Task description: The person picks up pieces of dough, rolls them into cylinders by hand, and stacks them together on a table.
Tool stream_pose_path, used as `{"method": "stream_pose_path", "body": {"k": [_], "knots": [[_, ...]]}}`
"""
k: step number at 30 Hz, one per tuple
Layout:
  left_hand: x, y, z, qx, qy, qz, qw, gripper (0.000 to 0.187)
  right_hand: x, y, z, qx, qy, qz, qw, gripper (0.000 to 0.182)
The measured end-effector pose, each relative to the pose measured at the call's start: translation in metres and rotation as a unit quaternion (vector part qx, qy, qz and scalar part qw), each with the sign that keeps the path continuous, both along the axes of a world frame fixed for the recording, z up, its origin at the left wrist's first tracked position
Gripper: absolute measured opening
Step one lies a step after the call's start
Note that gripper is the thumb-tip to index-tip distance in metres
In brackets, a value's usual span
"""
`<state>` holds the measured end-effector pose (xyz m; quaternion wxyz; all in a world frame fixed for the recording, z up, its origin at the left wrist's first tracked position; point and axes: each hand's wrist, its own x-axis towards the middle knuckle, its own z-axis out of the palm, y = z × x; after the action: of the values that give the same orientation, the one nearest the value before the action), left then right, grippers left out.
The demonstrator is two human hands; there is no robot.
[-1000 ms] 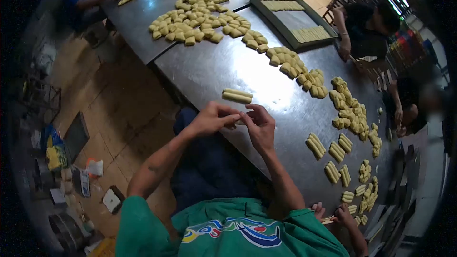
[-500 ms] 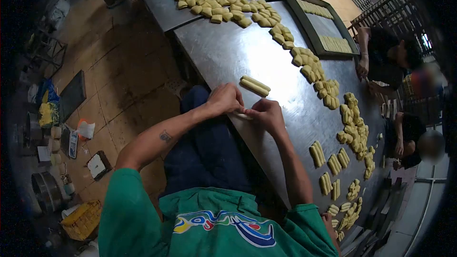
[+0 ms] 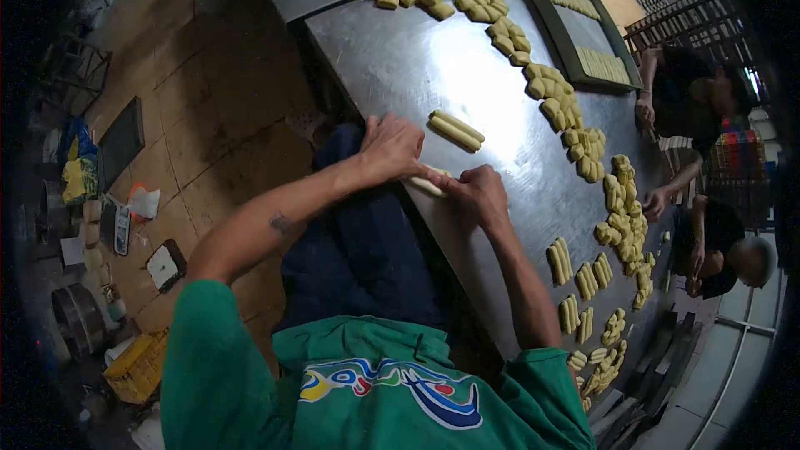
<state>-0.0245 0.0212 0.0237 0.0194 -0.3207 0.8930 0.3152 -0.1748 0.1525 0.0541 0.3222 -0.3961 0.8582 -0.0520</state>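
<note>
At the near edge of the metal table, a short pale dough strip [image 3: 430,186] lies between my hands. My left hand [image 3: 392,148] is at its far side with fingers curled and the thumb stretched onto the dough. From the right, my right hand [image 3: 483,193] closes on the strip's other end, thumb and fingers pressed together. Part of the strip is hidden under the thumbs. Just beyond my hands, finished dough rolls [image 3: 457,131] lie side by side on the metal.
Cut dough pieces [image 3: 554,96] form a long line across the metal table [image 3: 375,58]. A tray [image 3: 575,25] holding rows of dough sticks stands at the back right. Grouped dough rolls [image 3: 560,261] lie at right. Co-workers' hands [image 3: 656,202] reach in along the far edge.
The view has shifted slightly. My left hand has opened out a little from its pinch, and more of the dough strip shows between the thumbs. A co-worker's arm now reaches over the table.
</note>
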Motion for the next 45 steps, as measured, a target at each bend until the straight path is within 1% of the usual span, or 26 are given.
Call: {"method": "stream_pose_path", "body": {"k": [2, 4, 6, 8, 10, 11, 12, 14, 15, 18, 20, 21, 22, 24, 26, 28, 30, 32, 34, 35, 36, 38, 40, 42, 44, 45], "knots": [[0.001, -0.006, -0.004, -0.056, 0.051, -0.047, 0.996, 0.048, -0.013, 0.007, -0.005, 0.002, -0.032, 0.019, 0.999, 0.057], [0.003, -0.023, -0.004, -0.045, 0.039, -0.079, 0.995, 0.049, -0.031, 0.006, -0.004, -0.021, -0.047, 0.044, 0.998, 0.060], [0.010, -0.028, -0.001, 0.004, 0.075, -0.119, 0.990, 0.051, -0.034, 0.014, -0.001, -0.096, -0.045, 0.179, 0.978, 0.061], [0.008, -0.023, -0.003, -0.020, 0.073, -0.123, 0.990, 0.053, -0.029, 0.012, -0.002, -0.086, -0.010, 0.201, 0.976, 0.063], [0.002, -0.020, 0.001, -0.029, 0.006, -0.100, 0.995, 0.055, -0.026, 0.004, -0.009, -0.066, 0.081, 0.195, 0.975, 0.066], [-0.001, -0.017, 0.004, -0.034, -0.017, -0.090, 0.995, 0.057, -0.026, 0.001, -0.014, -0.093, 0.076, 0.166, 0.979, 0.076], [-0.002, -0.012, -0.001, -0.028, -0.022, -0.094, 0.995, 0.057, -0.020, -0.005, -0.009, -0.052, 0.077, 0.131, 0.987, 0.077], [-0.004, 0.001, -0.012, -0.115, 0.053, -0.009, 0.992, 0.055, -0.013, -0.014, -0.002, 0.004, 0.050, 0.075, 0.996, 0.074], [-0.007, 0.002, -0.011, -0.133, 0.019, -0.005, 0.991, 0.053, -0.015, -0.008, -0.007, 0.015, 0.045, 0.071, 0.996, 0.074], [0.008, -0.019, 0.003, -0.031, 0.009, -0.074, 0.997, 0.047, -0.045, -0.003, -0.019, 0.052, -0.059, 0.050, 0.996, 0.071], [0.004, -0.023, 0.001, 0.008, 0.026, -0.041, 0.999, 0.039, -0.059, -0.001, -0.031, 0.011, -0.146, 0.049, 0.988, 0.074], [0.003, -0.019, -0.005, -0.049, 0.051, -0.041, 0.997, 0.039, -0.050, -0.010, -0.029, 0.047, -0.038, 0.026, 0.998, 0.079], [0.001, -0.015, -0.011, -0.101, 0.079, -0.043, 0.991, 0.039, -0.033, -0.013, -0.014, 0.004, 0.030, 0.094, 0.995, 0.081], [0.001, -0.016, -0.009, -0.044, 0.056, -0.030, 0.997, 0.044, -0.030, -0.015, -0.010, 0.010, 0.023, 0.078, 0.997, 0.080], [0.009, -0.019, -0.018, -0.039, 0.105, -0.037, 0.993, 0.043, -0.043, -0.006, -0.021, -0.010, -0.001, 0.103, 0.995, 0.078], [0.010, -0.020, -0.028, -0.080, 0.137, -0.044, 0.986, 0.048, -0.055, 0.003, -0.016, -0.060, -0.052, 0.202, 0.976, 0.073], [0.009, -0.017, -0.008, -0.060, 0.094, -0.073, 0.991, 0.055, -0.046, 0.006, -0.008, -0.108, 0.002, 0.242, 0.964, 0.073], [0.002, -0.016, -0.006, -0.078, 0.106, -0.064, 0.989, 0.059, -0.042, -0.007, -0.008, -0.083, 0.041, 0.216, 0.972, 0.074], [-0.002, -0.010, 0.012, -0.029, 0.018, -0.020, 0.999, 0.061, -0.037, -0.014, -0.008, -0.049, 0.063, 0.194, 0.978, 0.075], [-0.003, -0.012, -0.003, -0.035, 0.045, -0.006, 0.998, 0.063, -0.036, -0.018, -0.008, -0.051, 0.060, 0.162, 0.984, 0.075], [-0.007, -0.010, -0.003, -0.054, 0.024, 0.000, 0.998, 0.056, -0.033, -0.024, -0.006, -0.051, 0.054, 0.134, 0.988, 0.076], [0.000, -0.004, -0.027, -0.133, 0.102, -0.004, 0.986, 0.050, -0.021, -0.027, -0.010, -0.004, 0.076, 0.134, 0.988, 0.073], [0.006, -0.008, -0.014, -0.086, 0.091, -0.038, 0.991, 0.046, -0.030, -0.021, 0.001, 0.038, 0.033, 0.117, 0.992, 0.070], [0.017, -0.012, -0.014, -0.104, 0.091, -0.052, 0.989, 0.045, -0.053, -0.015, -0.025, 0.020, -0.059, 0.120, 0.991, 0.073], [0.013, -0.017, -0.025, -0.128, 0.144, -0.066, 0.979, 0.043, -0.061, -0.005, -0.034, -0.180, -0.179, 0.170, 0.952, 0.073], [0.022, -0.016, -0.019, -0.111, 0.077, -0.062, 0.989, 0.046, -0.048, -0.008, -0.031, -0.132, -0.076, 0.224, 0.963, 0.073]]}}
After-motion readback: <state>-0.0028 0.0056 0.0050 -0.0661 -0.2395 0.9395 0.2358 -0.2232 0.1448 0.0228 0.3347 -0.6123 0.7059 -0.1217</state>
